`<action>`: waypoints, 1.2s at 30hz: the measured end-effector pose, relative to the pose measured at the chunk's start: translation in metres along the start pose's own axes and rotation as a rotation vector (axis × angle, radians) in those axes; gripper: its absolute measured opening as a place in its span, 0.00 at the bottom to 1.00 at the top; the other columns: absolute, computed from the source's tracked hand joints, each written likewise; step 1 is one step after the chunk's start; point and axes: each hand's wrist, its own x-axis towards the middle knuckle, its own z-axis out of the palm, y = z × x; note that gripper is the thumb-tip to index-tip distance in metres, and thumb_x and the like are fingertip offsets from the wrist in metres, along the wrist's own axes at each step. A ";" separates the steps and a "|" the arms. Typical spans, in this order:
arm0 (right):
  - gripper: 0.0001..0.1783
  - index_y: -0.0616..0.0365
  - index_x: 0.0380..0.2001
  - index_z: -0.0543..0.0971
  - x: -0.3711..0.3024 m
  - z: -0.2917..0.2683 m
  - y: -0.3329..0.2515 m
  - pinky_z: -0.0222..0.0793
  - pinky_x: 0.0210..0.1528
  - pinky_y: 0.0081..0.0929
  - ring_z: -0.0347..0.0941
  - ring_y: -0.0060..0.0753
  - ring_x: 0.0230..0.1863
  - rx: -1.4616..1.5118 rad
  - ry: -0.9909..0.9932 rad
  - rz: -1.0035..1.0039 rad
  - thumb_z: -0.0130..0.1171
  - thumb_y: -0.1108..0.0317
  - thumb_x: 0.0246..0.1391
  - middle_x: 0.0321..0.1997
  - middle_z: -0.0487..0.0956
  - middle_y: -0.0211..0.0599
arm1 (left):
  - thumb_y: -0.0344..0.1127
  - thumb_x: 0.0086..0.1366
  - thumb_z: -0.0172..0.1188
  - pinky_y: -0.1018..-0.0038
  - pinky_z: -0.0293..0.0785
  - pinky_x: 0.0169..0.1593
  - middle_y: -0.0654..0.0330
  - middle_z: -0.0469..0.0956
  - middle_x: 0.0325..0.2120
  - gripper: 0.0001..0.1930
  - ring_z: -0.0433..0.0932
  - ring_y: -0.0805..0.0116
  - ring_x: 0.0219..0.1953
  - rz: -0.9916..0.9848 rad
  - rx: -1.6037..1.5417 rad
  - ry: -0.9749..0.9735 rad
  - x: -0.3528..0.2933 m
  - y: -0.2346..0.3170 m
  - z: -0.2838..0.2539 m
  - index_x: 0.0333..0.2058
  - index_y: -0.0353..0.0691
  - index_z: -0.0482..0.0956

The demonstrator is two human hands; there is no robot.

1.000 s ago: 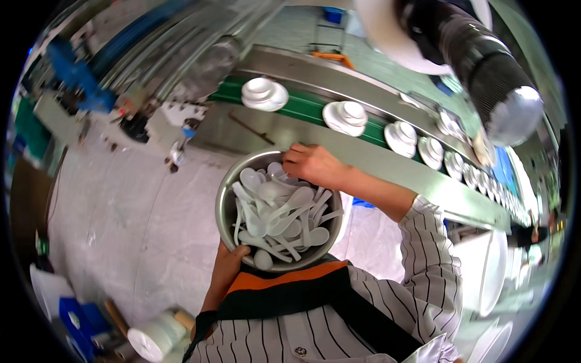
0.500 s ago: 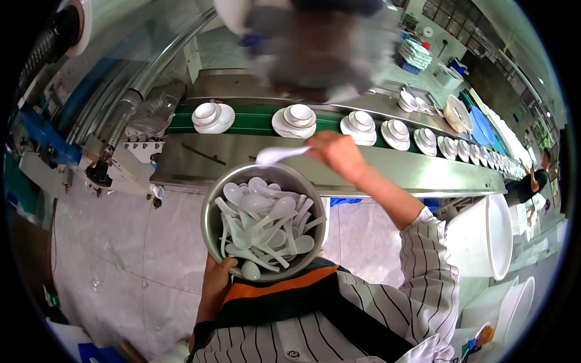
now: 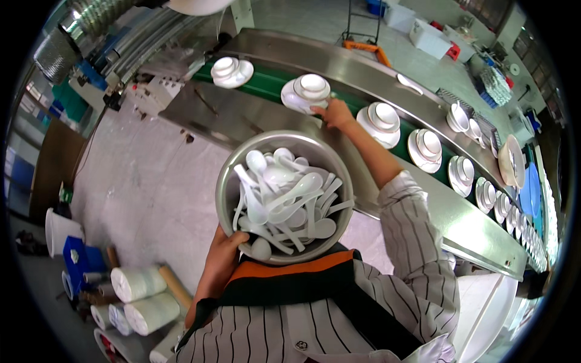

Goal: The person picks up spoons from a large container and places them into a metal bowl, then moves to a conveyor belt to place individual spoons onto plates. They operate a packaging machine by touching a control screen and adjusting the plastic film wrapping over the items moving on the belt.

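My left hand (image 3: pixel 228 247) grips the near-left rim of a round steel bowl (image 3: pixel 225 196), held against my front. Many white soup spoons (image 3: pixel 295 192) lie heaped in it. Stretched out over the conveyor, my right hand (image 3: pixel 336 114) has its fingers closed at the right edge of a white saucer (image 3: pixel 292 98), beside the small bowl (image 3: pixel 311 86) on it. Whether a spoon is still between those fingers is hidden. Similar sets stand on both sides, one to the left (image 3: pixel 232 73) and another to the right (image 3: pixel 379 125).
The green conveyor belt (image 3: pixel 265 92) runs between steel ledges, with several more sets to the right. On the far ledge are a loose spoon (image 3: pixel 410 84), stacked bowls (image 3: pixel 457 117) and a cream basin (image 3: pixel 512 161). White rolls (image 3: pixel 152 313) lie on the floor at lower left.
My right hand has moved from above the steel bowl's far rim to the saucer on the belt; the spoon it carried no longer shows distinctly. The view has turned, and the blurred dark shape overhead is gone.
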 end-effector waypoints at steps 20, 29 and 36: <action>0.08 0.61 0.24 0.78 -0.146 -0.107 0.106 0.70 0.32 0.37 0.73 0.49 0.28 -0.105 0.217 -0.139 0.58 0.67 0.43 0.24 0.76 0.47 | 0.22 0.50 0.47 0.75 0.64 0.48 0.55 0.68 0.43 0.22 0.68 0.65 0.45 0.053 0.328 -0.088 0.012 -0.016 0.050 0.48 0.30 0.64; 0.11 0.56 0.32 0.76 -0.207 -0.123 0.066 0.71 0.28 0.35 0.75 0.43 0.28 -0.076 0.330 -0.554 0.55 0.64 0.45 0.28 0.77 0.42 | 0.22 0.51 0.48 0.74 0.61 0.50 0.56 0.67 0.44 0.26 0.66 0.66 0.47 -0.073 0.126 -0.130 0.008 -0.028 0.090 0.52 0.32 0.59; 0.03 0.52 0.23 0.75 -0.262 -0.137 0.109 0.69 0.22 0.28 0.74 0.33 0.27 -0.687 0.242 -0.688 0.54 0.70 0.41 0.24 0.75 0.34 | 0.20 0.47 0.48 0.72 0.58 0.54 0.55 0.65 0.48 0.34 0.64 0.64 0.52 -0.140 0.130 -0.190 -0.005 -0.066 0.165 0.57 0.34 0.54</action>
